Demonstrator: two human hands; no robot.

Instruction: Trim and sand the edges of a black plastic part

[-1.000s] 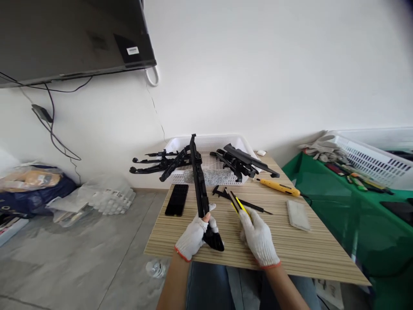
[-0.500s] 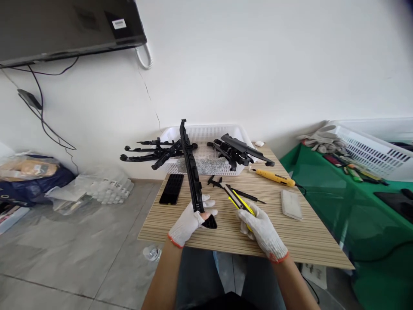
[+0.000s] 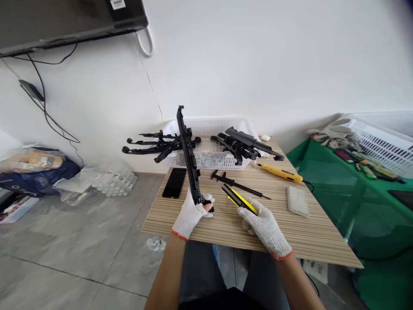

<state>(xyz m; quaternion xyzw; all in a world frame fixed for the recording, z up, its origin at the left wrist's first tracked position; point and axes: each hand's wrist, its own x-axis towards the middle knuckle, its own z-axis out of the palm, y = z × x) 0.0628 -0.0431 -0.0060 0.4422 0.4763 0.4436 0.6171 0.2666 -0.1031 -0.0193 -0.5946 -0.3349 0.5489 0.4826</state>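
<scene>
In a white glove, my left hand (image 3: 192, 214) is closed round the lower end of a long black plastic part (image 3: 190, 163), which stands tilted upward over the table. My right hand (image 3: 263, 224), also gloved, grips a yellow and black utility knife (image 3: 240, 200) pointing up and left. Beyond the hands a white basket (image 3: 219, 122) holds black plastic parts, one pile on its left (image 3: 158, 146) and another on its right (image 3: 247, 144). A black caliper (image 3: 240, 185) lies just behind the knife.
A black phone (image 3: 174, 183) lies at the table's left. To the right are a yellow pen-like tool (image 3: 281, 173) with a cord and a small clear case (image 3: 297, 201). A green-covered table (image 3: 325, 181) with gloves (image 3: 335, 134), tools and another basket (image 3: 380, 148) stands further right.
The black part in my left hand has turned and stands a little more upright, its lower end now more covered by the fingers. The whole view has shifted slightly.
</scene>
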